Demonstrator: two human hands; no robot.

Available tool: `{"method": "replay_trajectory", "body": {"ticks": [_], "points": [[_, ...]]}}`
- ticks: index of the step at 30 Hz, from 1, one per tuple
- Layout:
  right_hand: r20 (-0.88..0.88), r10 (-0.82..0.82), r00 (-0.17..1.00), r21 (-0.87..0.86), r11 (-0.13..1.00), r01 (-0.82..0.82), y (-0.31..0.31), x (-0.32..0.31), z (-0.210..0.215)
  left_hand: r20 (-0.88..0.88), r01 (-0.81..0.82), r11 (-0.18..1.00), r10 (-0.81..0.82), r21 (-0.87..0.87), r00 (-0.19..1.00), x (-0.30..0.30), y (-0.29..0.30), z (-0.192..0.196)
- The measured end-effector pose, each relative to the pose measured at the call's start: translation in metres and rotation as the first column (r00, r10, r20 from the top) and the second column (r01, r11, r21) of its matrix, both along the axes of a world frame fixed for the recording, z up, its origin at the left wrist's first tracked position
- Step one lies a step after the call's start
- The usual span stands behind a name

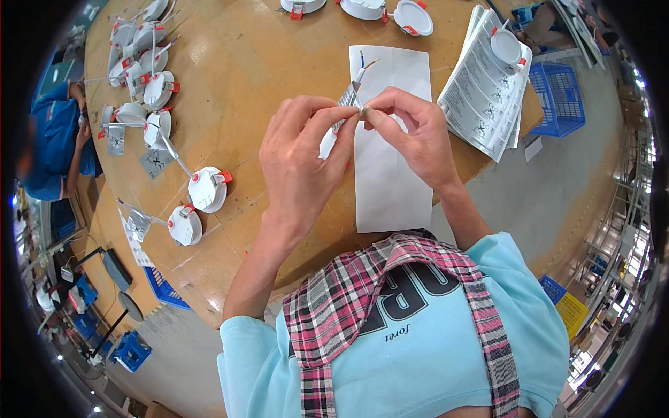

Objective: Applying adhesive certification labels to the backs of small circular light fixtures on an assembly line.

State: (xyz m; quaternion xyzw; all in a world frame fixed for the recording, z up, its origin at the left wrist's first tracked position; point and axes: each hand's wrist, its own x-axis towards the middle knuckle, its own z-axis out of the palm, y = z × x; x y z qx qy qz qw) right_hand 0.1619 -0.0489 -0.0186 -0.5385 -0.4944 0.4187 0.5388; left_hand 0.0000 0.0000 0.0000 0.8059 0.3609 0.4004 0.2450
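Observation:
Both my hands meet over the table in front of my chest. My left hand point(301, 150) is closed, thumb and fingers pinched on a silver label point(349, 95) that lies against a white cable point(359, 74). From the cable's upper end stick out thin coloured wires with bare tips. My right hand point(417, 139) pinches at the same spot, its fingertips touching those of the left; the bit between them is mostly hidden. Part of a white round piece point(327, 143), probably a downlight, shows beneath my left hand. Under the hands lies a folded white paper sheet point(394, 188).
Several white round downlights point(208, 190) with red-tipped clips and cables lie along the table's left side. More downlights point(362, 7) sit at the far edge. At right, a stack of printed sheets point(481, 104) carries one downlight point(506, 47). A blue basket point(557, 99) stands beyond; a person point(59, 150) in blue is at left.

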Motion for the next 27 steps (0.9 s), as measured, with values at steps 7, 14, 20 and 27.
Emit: {"method": "replay_trajectory", "body": {"ticks": [7,14,20,27], "points": [[0.230,-0.042,0.972,0.088,0.996,0.022,0.001,-0.005,0.015,-0.069,-0.033,0.999,0.031,-0.039,0.997,0.003,-0.001,0.007],[0.196,-0.058,0.979,0.066,0.997,0.046,-0.001,-0.009,0.013,-0.124,-0.032,0.999,0.030,-0.012,0.992,0.001,0.000,0.006],[0.142,-0.078,0.987,0.074,0.995,0.068,0.000,-0.012,0.009,-0.110,-0.025,0.998,0.019,-0.054,0.994,0.004,0.000,0.007],[0.183,-0.078,0.980,0.059,0.996,0.068,0.000,-0.018,0.017,-0.097,-0.077,0.993,0.068,-0.091,0.993,0.004,-0.002,0.005]]}}
